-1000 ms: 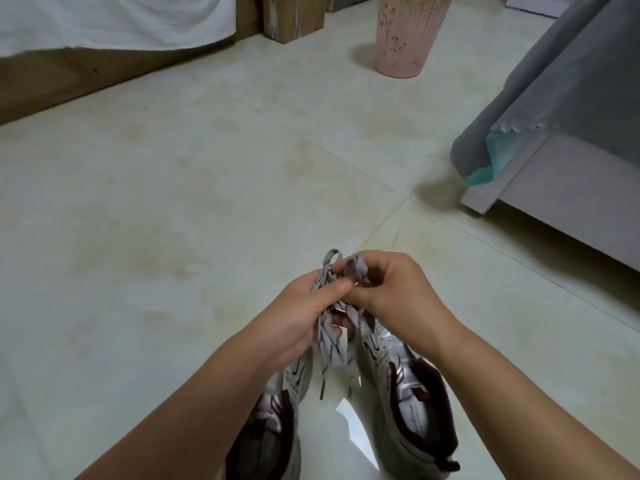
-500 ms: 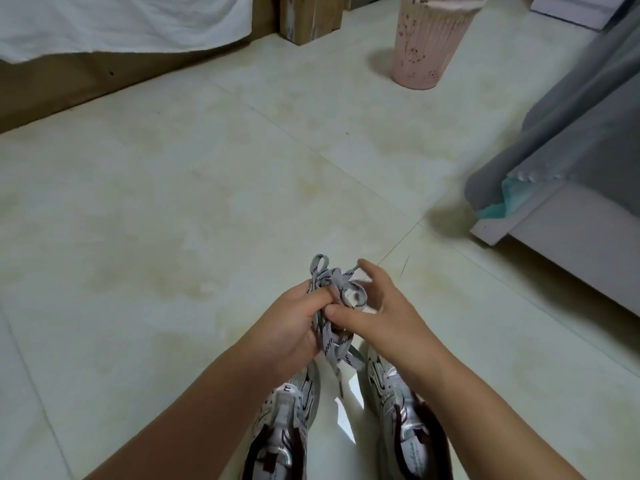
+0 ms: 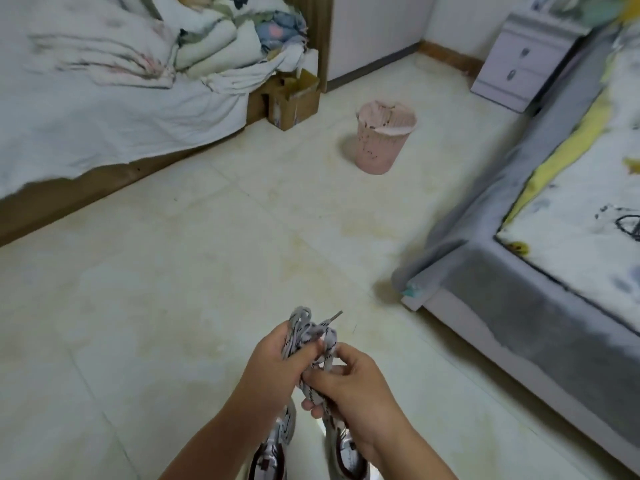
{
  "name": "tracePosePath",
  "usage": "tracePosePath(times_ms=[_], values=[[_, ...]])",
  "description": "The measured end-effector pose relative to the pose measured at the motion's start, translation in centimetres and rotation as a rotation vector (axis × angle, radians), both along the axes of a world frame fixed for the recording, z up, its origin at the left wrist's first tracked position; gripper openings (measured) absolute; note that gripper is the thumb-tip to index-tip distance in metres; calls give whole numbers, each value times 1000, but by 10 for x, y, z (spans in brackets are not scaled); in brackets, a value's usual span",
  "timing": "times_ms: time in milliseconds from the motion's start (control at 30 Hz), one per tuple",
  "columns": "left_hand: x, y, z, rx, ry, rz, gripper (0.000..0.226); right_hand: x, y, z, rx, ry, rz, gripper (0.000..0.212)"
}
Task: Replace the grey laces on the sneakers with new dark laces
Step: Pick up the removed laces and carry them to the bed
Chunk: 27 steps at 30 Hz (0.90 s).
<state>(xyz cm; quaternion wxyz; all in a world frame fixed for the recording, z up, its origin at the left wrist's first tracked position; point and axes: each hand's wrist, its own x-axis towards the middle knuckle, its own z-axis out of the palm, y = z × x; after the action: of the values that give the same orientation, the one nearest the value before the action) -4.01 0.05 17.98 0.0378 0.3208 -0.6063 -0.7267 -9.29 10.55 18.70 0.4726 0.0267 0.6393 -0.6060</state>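
On the tiled floor point(image 3: 173, 306) between the 2 beds, a pink waste bin point(image 3: 385, 138) stands well ahead of you, and the sneakers point(image 3: 277, 445) sit just below your wrists, largely covered by your forearms. Your left hand point(image 3: 273, 365) grips the bundled grey laces point(image 3: 308, 336), fingers curled round the loops; your right hand point(image 3: 349, 382) pinches the strand trailing down toward the shoes. To finish this step well, wind the loose strand snugly round the bundle and tuck the free tip point(image 3: 335, 315) under so it cannot unravel. Whether either lace is threaded in a shoe cannot be told: the eyelets are hidden. No dark laces are in view.
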Motion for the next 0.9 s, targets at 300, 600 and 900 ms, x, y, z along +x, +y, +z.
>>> tracePosePath(times_ms=[300,600,900], values=[[25,16,152,-212,-24,34,26,10,5,158,-14,8,-96,23],[56,-27,207,-686,-123,-55,28,47,-41,255,-96,34,15,14],[103,-149,256,-938,-160,-492,63,113,-161,279,1,234,-192,11]])
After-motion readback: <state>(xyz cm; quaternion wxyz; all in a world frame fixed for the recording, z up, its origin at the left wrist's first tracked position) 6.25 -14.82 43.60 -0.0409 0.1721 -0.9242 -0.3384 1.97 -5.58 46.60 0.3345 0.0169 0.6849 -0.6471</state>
